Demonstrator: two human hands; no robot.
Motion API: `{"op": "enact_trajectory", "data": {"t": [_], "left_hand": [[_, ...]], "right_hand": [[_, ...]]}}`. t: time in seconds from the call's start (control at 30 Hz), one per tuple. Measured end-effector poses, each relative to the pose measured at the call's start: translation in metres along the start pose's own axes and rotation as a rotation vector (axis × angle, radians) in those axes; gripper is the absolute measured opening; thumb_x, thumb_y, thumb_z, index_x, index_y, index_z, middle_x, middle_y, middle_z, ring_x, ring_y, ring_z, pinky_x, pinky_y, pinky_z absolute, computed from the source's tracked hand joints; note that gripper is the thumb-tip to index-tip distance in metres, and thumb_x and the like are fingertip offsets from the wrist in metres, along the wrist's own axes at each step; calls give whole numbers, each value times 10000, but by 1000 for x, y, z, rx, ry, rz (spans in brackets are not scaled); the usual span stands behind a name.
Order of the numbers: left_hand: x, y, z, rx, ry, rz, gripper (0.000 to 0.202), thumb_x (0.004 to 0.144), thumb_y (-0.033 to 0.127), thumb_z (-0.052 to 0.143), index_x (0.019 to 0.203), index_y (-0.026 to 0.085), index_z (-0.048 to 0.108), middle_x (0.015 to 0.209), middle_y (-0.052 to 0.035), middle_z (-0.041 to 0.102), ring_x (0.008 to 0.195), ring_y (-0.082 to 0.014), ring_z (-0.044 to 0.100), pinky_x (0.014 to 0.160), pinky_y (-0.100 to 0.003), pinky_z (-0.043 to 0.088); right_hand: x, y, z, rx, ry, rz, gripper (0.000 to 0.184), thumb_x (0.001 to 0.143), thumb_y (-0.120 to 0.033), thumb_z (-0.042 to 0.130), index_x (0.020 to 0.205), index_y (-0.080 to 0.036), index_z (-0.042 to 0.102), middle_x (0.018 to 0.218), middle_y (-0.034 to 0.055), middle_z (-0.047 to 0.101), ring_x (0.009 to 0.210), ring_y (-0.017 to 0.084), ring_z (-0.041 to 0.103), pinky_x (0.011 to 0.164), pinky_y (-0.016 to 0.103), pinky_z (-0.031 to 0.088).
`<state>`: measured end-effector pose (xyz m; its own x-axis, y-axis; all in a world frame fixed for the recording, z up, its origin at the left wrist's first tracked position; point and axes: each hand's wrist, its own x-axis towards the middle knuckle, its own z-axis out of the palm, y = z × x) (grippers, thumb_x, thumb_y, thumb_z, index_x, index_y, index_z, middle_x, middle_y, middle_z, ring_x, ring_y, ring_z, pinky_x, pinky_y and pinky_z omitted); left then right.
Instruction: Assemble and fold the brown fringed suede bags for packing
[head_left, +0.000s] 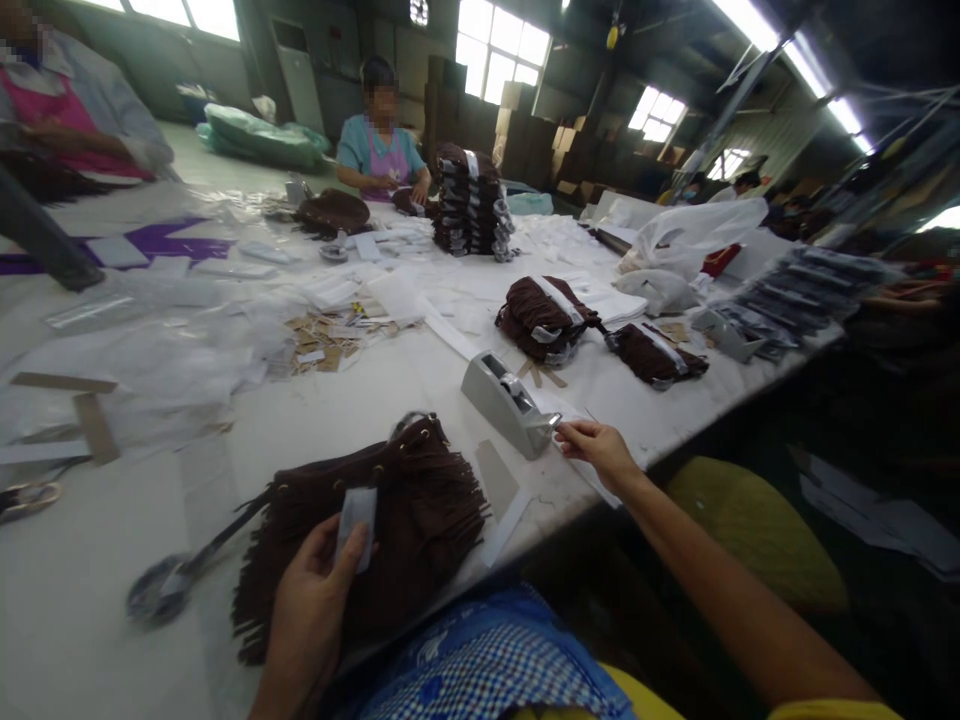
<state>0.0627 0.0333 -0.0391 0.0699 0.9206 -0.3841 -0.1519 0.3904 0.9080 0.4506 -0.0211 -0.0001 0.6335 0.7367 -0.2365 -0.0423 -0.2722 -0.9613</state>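
Observation:
A dark brown fringed bag (420, 520) lies on the table in front of me, its wrapped strap (161, 590) trailing to the left. My left hand (322, 580) rests over the bag and pinches a small pale wrapped piece (358, 520) between thumb and fingers. Over at the grey tape dispenser (510, 405), my right hand (596, 450) has its fingertips pinched together at the cutting end. Whatever tape is between those fingertips is too small to make out clearly.
Brown bundled bags (544, 320) and a tall stack (471, 205) stand farther back. Cardboard pieces (322, 340) and clear plastic (180, 350) cover the left side. Scissors (30, 498) lie at the far left. Two co-workers, one a person in a teal shirt (352, 145), work across the table.

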Motion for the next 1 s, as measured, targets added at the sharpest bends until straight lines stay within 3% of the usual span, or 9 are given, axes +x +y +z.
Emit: {"op": "enact_trajectory", "data": {"t": [0.1, 0.2, 0.4, 0.47, 0.53, 0.63, 0.8, 1.0], "left_hand": [[-4, 3, 2, -21, -25, 50, 546, 690, 475, 796, 1118, 165, 659, 1052, -61, 713, 897, -202, 678, 783, -281, 559], [-4, 4, 3, -9, -44, 97, 518, 719, 467, 772, 1119, 158, 661, 1066, -70, 708, 894, -197, 672, 777, -289, 559], [-4, 4, 3, -1, -65, 142, 483, 756, 468, 734, 1119, 162, 643, 1061, -80, 705, 889, -199, 674, 767, -296, 548], [-5, 5, 3, -1, -98, 147, 466, 777, 457, 722, 1123, 156, 637, 1067, -90, 705, 928, -209, 671, 788, -297, 537], [-6, 6, 2, -1, -122, 161, 451, 793, 452, 711, 1124, 155, 637, 1073, -96, 707, 954, -215, 668, 809, -298, 525], [-5, 5, 0, -22, -131, 179, 444, 800, 455, 704, 1126, 161, 644, 1094, -99, 704, 956, -213, 665, 815, -294, 515], [-4, 3, -4, -90, -146, 133, 459, 791, 446, 720, 1137, 153, 648, 1035, -84, 705, 831, -166, 644, 755, -259, 504], [-3, 6, -7, -159, -206, 91, 431, 817, 412, 711, 1148, 144, 646, 1037, -84, 690, 848, -153, 605, 769, -245, 485]], "right_hand": [[-11, 6, 9, -8, 1, 26, 409, 526, -467, 906, 698, -138, 735, 702, 85, 706, 526, 133, 603, 517, 253, 566], [-36, 4, 37, -71, -156, -31, 375, 634, -481, 854, 794, -156, 756, 760, 84, 714, 560, 136, 606, 562, 260, 567], [-94, -25, 153, -133, -707, -228, 330, 836, -432, 692, 1052, -185, 732, 739, 29, 711, 564, 131, 622, 556, 236, 516], [-99, -30, 187, -107, -803, -287, 402, 848, -398, 675, 1203, -210, 662, 733, 3, 709, 577, 132, 634, 576, 234, 515], [-98, -31, 209, -128, -812, -347, 436, 844, -361, 673, 1253, -218, 621, 714, -16, 699, 580, 132, 640, 586, 227, 507], [-94, -29, 223, -243, -770, -407, 423, 838, -321, 675, 1242, -218, 610, 661, -37, 672, 531, 128, 629, 549, 212, 482], [-93, -21, 223, -402, -736, -469, 425, 867, -308, 665, 1277, -258, 564, 565, -85, 607, 444, 116, 588, 505, 203, 450], [-90, -8, 217, -229, -848, -509, 377, 925, -167, 537, 1295, -226, 493, 758, -38, 671, 717, 133, 685, 757, 246, 510]]}}
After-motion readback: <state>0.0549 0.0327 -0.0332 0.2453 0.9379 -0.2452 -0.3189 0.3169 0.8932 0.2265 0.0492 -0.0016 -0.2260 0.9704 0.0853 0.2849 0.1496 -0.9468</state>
